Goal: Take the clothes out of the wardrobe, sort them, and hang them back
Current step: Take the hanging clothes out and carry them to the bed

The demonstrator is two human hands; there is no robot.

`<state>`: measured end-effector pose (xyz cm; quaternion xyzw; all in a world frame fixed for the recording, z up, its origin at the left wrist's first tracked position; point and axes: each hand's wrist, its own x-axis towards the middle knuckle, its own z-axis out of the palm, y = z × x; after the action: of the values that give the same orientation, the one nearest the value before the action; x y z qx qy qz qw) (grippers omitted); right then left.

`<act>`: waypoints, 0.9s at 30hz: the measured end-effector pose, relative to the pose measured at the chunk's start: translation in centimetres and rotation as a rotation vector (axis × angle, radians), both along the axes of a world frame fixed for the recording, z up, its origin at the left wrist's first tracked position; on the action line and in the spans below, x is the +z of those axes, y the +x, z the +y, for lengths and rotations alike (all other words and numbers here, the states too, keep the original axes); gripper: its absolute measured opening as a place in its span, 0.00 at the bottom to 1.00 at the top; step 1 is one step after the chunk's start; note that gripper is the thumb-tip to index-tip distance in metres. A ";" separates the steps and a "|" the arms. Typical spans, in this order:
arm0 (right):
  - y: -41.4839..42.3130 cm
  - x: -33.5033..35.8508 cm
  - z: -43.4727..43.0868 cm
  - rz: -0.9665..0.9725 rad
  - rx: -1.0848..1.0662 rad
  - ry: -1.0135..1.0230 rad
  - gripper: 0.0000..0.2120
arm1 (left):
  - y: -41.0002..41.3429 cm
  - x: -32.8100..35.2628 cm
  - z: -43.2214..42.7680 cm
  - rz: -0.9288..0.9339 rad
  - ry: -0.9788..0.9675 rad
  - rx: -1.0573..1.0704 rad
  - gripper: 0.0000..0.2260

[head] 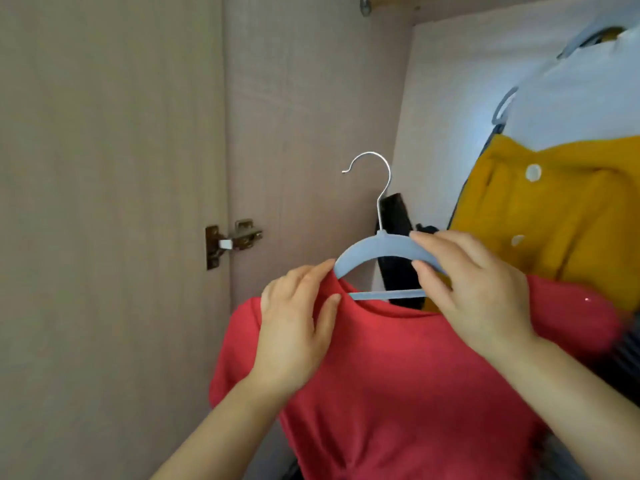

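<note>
My left hand (294,317) pinched the red shirt (398,375) at its collar; my right hand (474,285) gripped the blue hanger (384,247), lying crosswise between them, hook up, inside the wardrobe (311,98).

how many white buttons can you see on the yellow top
2: an upper button on the yellow top and a lower button beneath it, left a bit. Others may be hidden.

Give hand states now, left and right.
Left hand: pinches the red fabric top at its neckline.
Right hand: grips the pale blue plastic hanger.
</note>
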<state>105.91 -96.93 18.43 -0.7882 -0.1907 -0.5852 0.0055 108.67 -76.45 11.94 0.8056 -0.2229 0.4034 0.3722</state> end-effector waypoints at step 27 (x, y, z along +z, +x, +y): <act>-25.2 -13.5 53.5 0.379 1.339 0.067 0.12 | -47.6 -9.3 42.1 0.224 0.024 1.283 0.16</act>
<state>80.73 -43.44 4.96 -0.5887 -0.6134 -0.3139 0.4226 61.10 -34.40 2.61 0.8200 0.3381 0.4565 0.0695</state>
